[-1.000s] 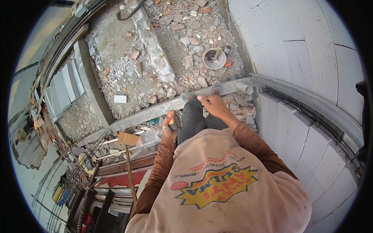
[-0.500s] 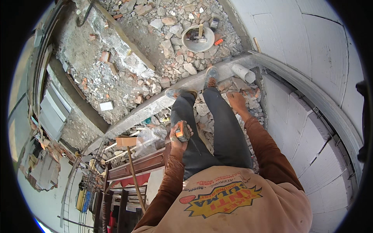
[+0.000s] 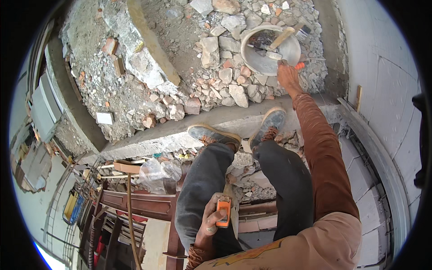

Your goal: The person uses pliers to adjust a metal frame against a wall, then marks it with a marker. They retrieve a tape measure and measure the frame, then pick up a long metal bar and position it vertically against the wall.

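In my left hand (image 3: 211,216) is an orange tape measure (image 3: 223,212), with my fingers wrapped round it above my thighs. My right arm stretches forward over the concrete ledge, and my right hand (image 3: 289,76) is at the near rim of a round, pale bucket (image 3: 261,66). Its fingers look closed at the rim; what they grip is too small to make out. A tool with a wooden handle (image 3: 282,38) leans inside the bucket among other dark tools. Beside my right fingers lies an orange handle (image 3: 299,65). A brush (image 3: 303,32) is by the far rim.
My shoes (image 3: 270,123) stand on a concrete ledge (image 3: 166,128). Broken stone and brick rubble (image 3: 216,85) covers the ground beyond. A pale block wall (image 3: 378,58) rises on the right. Dark red wooden frames (image 3: 139,204), a plastic bag (image 3: 157,173) and a wooden stick (image 3: 131,216) are at left.
My right hand has gone from beside my right knee forward to the bucket's rim. I lean further forward, so the bucket appears nearer. The left hand still holds the tape measure, now lower.
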